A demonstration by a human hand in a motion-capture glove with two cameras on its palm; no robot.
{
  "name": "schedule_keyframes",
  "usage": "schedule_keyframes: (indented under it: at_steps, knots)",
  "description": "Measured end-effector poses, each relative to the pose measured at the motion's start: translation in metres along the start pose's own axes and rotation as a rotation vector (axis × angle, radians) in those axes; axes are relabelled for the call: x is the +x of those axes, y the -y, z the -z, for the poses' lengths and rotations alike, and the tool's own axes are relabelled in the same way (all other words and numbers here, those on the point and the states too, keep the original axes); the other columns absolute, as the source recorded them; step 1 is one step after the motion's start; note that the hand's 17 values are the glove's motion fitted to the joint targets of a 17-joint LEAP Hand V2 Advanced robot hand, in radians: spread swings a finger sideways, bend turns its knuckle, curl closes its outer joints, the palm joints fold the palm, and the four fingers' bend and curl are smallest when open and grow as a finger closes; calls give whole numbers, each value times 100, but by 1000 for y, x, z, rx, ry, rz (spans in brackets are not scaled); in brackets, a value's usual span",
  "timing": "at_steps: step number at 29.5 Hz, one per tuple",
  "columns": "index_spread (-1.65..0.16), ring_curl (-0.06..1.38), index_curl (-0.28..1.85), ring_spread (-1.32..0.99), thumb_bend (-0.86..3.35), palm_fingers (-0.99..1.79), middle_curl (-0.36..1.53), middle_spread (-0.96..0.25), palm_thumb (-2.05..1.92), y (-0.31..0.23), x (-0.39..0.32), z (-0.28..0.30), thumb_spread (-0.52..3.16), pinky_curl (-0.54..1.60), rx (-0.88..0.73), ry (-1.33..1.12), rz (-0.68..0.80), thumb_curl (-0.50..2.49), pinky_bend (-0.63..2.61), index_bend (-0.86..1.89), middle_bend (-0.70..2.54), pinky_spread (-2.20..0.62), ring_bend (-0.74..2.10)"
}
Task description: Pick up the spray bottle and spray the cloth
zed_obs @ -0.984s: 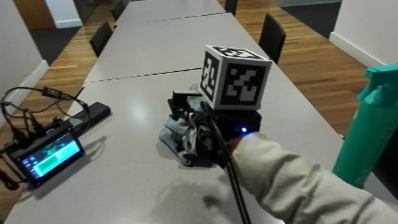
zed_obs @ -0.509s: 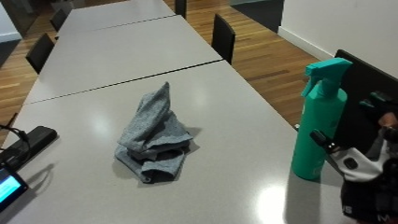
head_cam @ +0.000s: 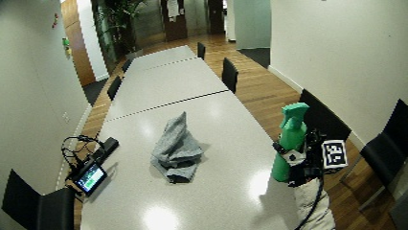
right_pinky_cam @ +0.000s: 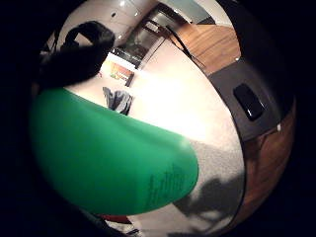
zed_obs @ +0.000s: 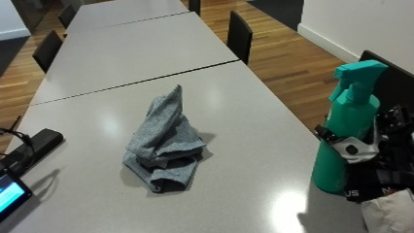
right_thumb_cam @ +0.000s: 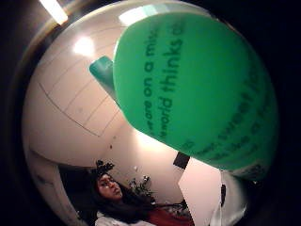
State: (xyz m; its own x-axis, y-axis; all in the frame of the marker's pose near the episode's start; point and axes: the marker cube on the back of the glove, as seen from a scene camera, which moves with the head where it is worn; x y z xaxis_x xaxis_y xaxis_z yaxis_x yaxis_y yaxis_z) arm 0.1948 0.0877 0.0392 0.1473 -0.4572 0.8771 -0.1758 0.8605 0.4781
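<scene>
several grey tables stand end to end on wood floor.

The spray bottle looks like smooth green plastic, slightly glossy. The cloth is grey, matt, woven fabric. The table has a smooth, half-glossy grey top.

The teal-green plastic spray bottle is showing one even colour from trigger head to base, with darker green lettering on its body. The crumpled cloth is showing a mottled blue-grey heather. The long surface is showing plain pale grey. The gloved right hand is showing black with white parts.
</scene>
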Motion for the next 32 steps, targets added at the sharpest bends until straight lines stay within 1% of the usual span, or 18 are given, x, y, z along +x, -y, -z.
schedule_keyframes:
  at_steps: [5,9,12,14,16,19,22,27,32]
  knots:
    - [-29,39,27,-11,10,90,40,-8,110,7,-4,-3,62,36,56,28,36,53,48,15,44,-10,59]
    - [-29,41,29,-12,7,93,42,-9,112,16,-9,-6,56,38,79,37,59,54,48,14,42,-13,58]
    - [-29,42,29,-12,5,94,42,-9,114,17,-15,-8,53,39,102,36,26,56,47,13,41,-15,57]
    - [-28,42,29,-12,4,94,43,-10,115,12,-15,-4,51,40,117,-12,-7,57,47,13,40,-16,56]
    - [-28,42,30,-13,3,95,43,-10,116,11,-8,5,49,40,117,-123,-3,57,46,13,39,-16,55]
    - [-28,43,30,-13,1,95,44,-10,117,26,-4,11,46,40,73,-331,31,58,45,13,38,-17,54]
    - [-28,43,30,-13,-1,96,45,-10,118,48,-10,1,45,41,-5,-564,66,59,44,13,37,-17,53]
    - [-27,44,31,-13,-2,97,46,-10,119,85,-29,-24,43,41,-134,-936,193,61,42,12,35,-18,51]
    - [-27,44,31,-13,-2,98,47,-10,119,103,-43,-43,41,42,-190,-1195,272,62,41,12,34,-18,50]
